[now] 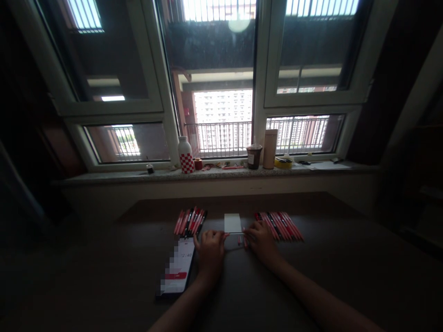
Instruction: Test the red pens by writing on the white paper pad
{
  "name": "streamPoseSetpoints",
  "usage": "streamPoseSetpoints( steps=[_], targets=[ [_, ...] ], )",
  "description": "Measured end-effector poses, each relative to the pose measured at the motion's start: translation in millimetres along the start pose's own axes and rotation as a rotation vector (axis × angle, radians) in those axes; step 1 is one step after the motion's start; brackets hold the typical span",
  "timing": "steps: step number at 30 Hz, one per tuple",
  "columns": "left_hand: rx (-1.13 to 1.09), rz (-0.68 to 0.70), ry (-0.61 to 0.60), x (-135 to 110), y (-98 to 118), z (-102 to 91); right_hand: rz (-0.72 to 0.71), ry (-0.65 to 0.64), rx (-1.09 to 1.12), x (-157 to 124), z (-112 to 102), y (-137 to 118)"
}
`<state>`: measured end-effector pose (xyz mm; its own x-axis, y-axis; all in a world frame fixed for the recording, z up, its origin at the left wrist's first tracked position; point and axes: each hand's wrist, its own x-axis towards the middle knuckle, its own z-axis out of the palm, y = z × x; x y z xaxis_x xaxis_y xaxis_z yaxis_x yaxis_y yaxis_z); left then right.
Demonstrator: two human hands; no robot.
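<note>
My left hand (212,249) and my right hand (262,240) meet near the middle of the table. Their closed fingers pinch opposite ends of a slim pen (236,233), which lies level between them. Its middle looks pale and thin, and pink shows at the left fingertips; dim light hides finer detail. Just below it on the table is a short pink pen part (239,240), with another pink piece beside the right fingers. A white paper pad (232,222) lies behind the pen.
Pink, red and black pens form a left group (190,222) and a right row (282,226). A lit phone (178,267) lies left of my left hand. On the windowsill stand a checkered bottle (186,157), a drink cup (254,157) and a tan flask (270,150).
</note>
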<state>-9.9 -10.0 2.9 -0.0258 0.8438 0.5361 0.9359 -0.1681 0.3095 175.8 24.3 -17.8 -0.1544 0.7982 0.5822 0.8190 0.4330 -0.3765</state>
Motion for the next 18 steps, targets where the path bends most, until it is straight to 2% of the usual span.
streamPoseSetpoints(
  steps=[18],
  targets=[
    [0.029, -0.004, 0.007, 0.5, -1.1, 1.2, 0.042, 0.017, 0.036, 0.1, 1.2, 2.9]
  ],
)
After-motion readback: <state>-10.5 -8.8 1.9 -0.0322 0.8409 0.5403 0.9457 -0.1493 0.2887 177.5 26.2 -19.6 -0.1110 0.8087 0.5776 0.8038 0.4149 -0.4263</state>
